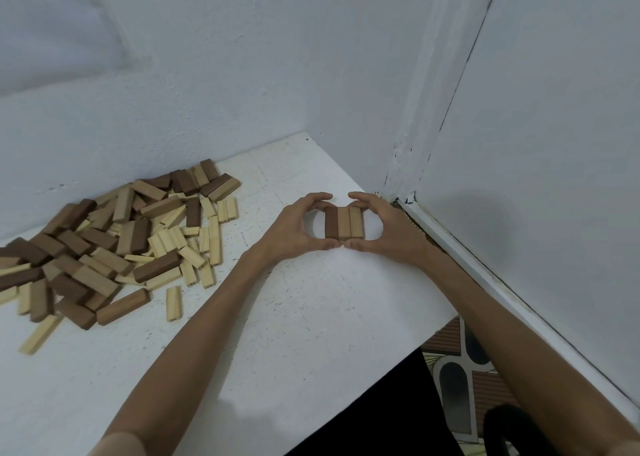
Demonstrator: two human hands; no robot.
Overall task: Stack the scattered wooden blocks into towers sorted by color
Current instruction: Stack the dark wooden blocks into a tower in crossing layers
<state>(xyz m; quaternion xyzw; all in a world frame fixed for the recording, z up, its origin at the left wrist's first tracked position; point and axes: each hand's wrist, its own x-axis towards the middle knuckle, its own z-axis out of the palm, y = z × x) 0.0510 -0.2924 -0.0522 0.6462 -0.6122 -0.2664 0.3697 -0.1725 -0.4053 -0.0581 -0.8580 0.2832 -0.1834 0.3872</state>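
- Three blocks [344,223] lie flat on the white table [311,317], side by side with their long sides touching, so they form one small square layer.
- The block on my left of the row is dark brown [331,223]; the middle one [343,223] and the one on my right [356,222] are a lighter tan.
- The row sits toward the far right part of the table, near the corner where the two walls [242,75] meet.
- My left hand [294,229] curves round the row from the left and my right hand [384,229] from the right, so the blocks sit in the ring the two hands make.
- My thumbs meet tip to tip just in front of the near ends of the blocks; my other fingers [320,197] arch over the far ends.
- Both hands are half curled round the row, cupping it rather than lifting it: the blocks rest on the table, and I cannot tell how firmly the fingers press on them.
- Well apart to the left lies the pile [114,241], a loose heap of dark brown, tan and pale yellow blocks, some lying across others.
- The pale ones in the pile look thinner than the brown and tan ones.
- A few pale blocks lie singly at the pile's near edge.
- Both my forearms reach in from the near edge of the table.
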